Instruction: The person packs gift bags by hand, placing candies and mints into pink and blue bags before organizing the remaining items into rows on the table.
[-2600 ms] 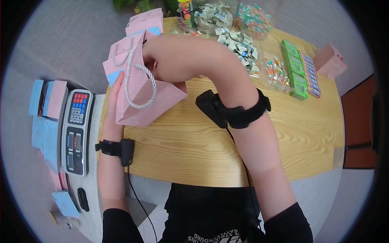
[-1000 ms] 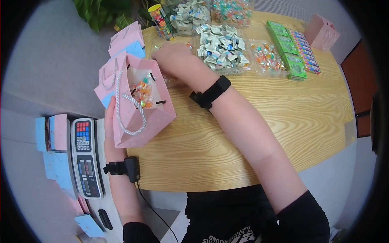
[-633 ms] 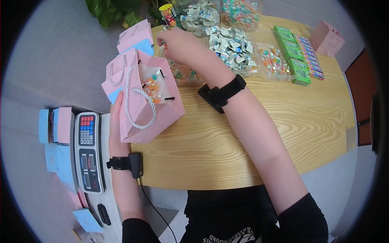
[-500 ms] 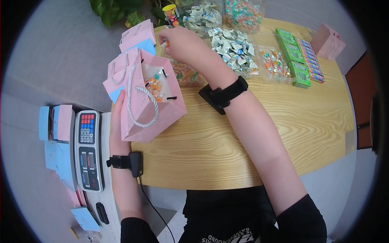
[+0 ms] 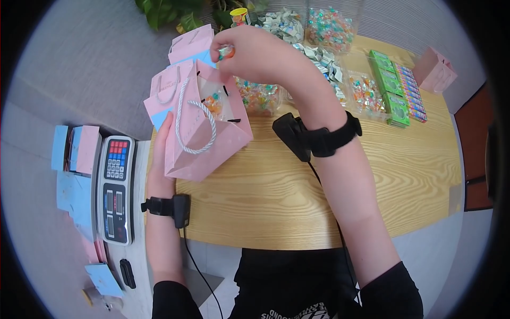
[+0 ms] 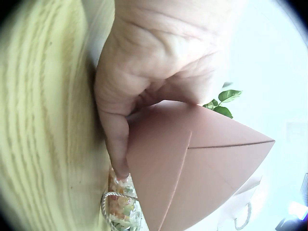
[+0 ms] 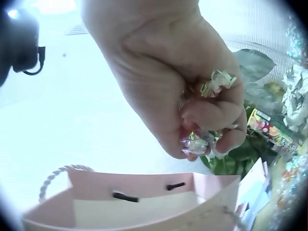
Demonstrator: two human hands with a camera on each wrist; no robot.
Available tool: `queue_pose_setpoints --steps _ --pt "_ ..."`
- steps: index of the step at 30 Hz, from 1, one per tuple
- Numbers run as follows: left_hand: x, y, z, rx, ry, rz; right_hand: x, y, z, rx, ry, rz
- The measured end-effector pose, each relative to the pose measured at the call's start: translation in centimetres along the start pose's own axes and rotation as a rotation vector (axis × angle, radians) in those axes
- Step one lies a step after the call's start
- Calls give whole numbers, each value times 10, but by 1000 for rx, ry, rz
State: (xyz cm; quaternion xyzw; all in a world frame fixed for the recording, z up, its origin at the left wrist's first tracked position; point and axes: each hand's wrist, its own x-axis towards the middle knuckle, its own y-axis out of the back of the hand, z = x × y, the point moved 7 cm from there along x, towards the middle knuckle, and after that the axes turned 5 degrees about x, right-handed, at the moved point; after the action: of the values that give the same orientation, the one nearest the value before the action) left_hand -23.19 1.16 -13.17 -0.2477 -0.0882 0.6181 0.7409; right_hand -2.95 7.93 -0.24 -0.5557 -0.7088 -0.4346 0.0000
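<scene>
A pink paper gift bag (image 5: 223,143) with white rope handles leans on the table, its open top facing up. My left hand (image 5: 163,135) grips it low on its left side; in the left wrist view the thumb (image 6: 119,149) presses along the bag, and the other fingers are largely hidden. Wrapped candies (image 5: 213,103) lie inside the bag. My right hand (image 5: 249,50) is curled round several wrapped candies (image 7: 196,144), just above the bag's mouth. Beside the bag, partly under my right hand, is a clear tray (image 5: 260,112) of similar candies.
Behind stand white-wrapped sweets (image 5: 324,61), a clear tub (image 5: 332,32) of candies and a yellow-lidded can (image 5: 239,16). Green boxes (image 5: 390,87), colourful sticks (image 5: 410,93) and a pink bag (image 5: 435,72) are at right. A scale (image 5: 115,189) and more bags (image 5: 74,186) lie left.
My right hand was inside the bag, then reached to the candy tray, and has come back over the bag's mouth with candies. My left hand keeps holding the bag.
</scene>
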Motion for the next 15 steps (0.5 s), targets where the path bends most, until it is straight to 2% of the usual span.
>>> queue_pose_setpoints --steps 2,3,5,7,8,9,12,13,15 --pt "-2 -1 1 0 -10 -3 -6 -14 -16 38 -67 -258" --pt "-2 -1 2 3 -21 -10 -8 -15 -23 40 -72 -256" --pt "4 14 -4 -55 -45 -72 -16 -37 -42 9 13 -470" --pt "7 16 -5 -108 -71 -134 -16 -57 -42 55 -43 -440" --pt "6 19 -1 5 -125 -27 -17 -62 -41 97 -90 -415" --pt "4 23 3 119 -179 82 -19 -67 -42 57 -59 -427" --pt "4 17 6 93 -250 84 -20 -64 -51 61 -12 -425" --pt "7 25 6 98 -251 87 -20 -58 -54 65 -9 -424" --pt "14 45 1 34 -190 73 -24 -44 -58 261 -94 -511"
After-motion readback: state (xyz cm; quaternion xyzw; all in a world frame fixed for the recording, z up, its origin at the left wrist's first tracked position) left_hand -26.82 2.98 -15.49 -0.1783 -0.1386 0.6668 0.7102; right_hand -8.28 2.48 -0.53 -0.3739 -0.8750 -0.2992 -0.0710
